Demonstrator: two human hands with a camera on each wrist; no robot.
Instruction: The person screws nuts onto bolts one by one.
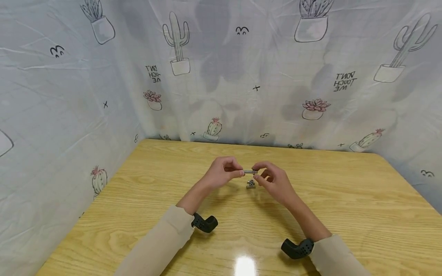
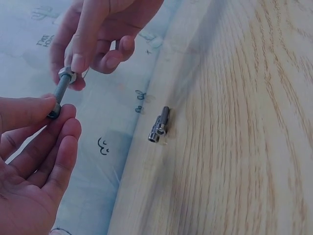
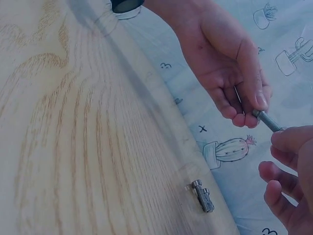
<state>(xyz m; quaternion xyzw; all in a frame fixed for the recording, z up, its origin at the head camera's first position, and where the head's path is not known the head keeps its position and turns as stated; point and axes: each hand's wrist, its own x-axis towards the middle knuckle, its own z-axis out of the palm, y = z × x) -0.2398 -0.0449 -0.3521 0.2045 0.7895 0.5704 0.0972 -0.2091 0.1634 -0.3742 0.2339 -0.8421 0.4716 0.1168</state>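
A metal bolt (image 1: 248, 171) is held level above the table between both hands. My left hand (image 1: 222, 172) pinches its head between thumb and fingers; the bolt head (image 2: 55, 111) shows in the left wrist view. At the other end sits a hex nut (image 2: 66, 74) on the threaded shank (image 2: 61, 88). My right hand (image 1: 274, 182) pinches that nut with thumb and forefinger, its other fingers loosely bent. In the right wrist view the fingers of the right hand (image 3: 288, 183) cover the nut. Below the hands, a few small bolts (image 1: 251, 184) lie close together on the table.
The wooden table (image 1: 155, 184) has a far edge against a hanging cloth (image 1: 224, 92) printed with cacti. Black wrist devices (image 1: 205, 223) sit at both sleeve cuffs. A bright light reflection (image 1: 244, 265) shows on the near tabletop.
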